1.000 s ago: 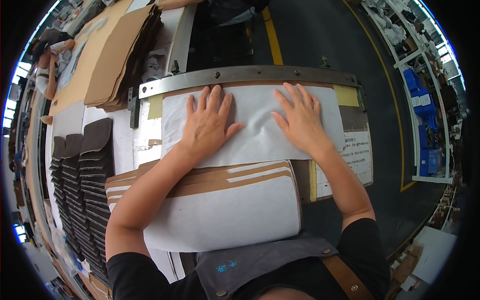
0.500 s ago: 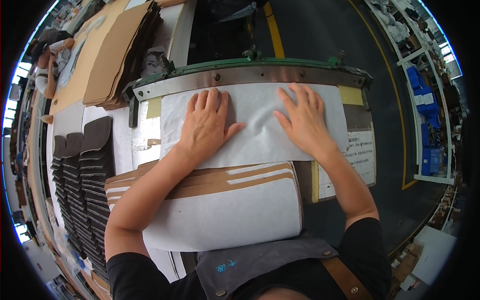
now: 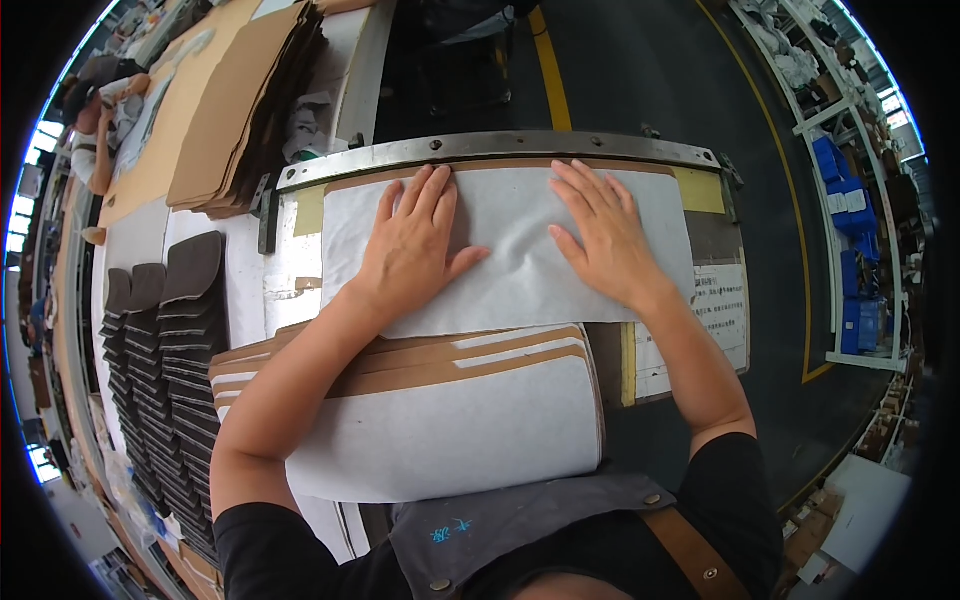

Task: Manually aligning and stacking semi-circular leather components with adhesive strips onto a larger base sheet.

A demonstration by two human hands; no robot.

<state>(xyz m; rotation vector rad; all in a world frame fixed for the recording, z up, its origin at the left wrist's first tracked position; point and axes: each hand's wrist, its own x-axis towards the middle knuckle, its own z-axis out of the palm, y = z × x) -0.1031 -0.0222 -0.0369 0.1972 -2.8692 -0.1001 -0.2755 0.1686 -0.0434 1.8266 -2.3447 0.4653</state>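
My left hand (image 3: 408,240) lies palm down, fingers spread, on the left part of a white sheet (image 3: 500,290). My right hand (image 3: 607,235) rests the same way on its right part, thumb out to the side. A soft wrinkle runs through the sheet between them. Along its far edge shows a narrow brown strip (image 3: 510,166). Just beyond the fingertips a long metal bar (image 3: 500,146) of a machine stretches across. Nearer my body lies a stack of sheets (image 3: 450,435), white on top with brown edge bands, partly under my left forearm.
Rows of dark grey pads (image 3: 192,290) lie overlapping at the left. Behind them leans a stack of brown boards (image 3: 225,120). A printed paper (image 3: 718,315) is on the machine's right side. Shelves with blue bins (image 3: 850,210) stand far right; another person (image 3: 95,140) is far left.
The metal bar has tilted, showing a narrower face, and its green frame is now out of sight. The brown strip at the sheet's far edge has come into view. Both hands stay nearly still.
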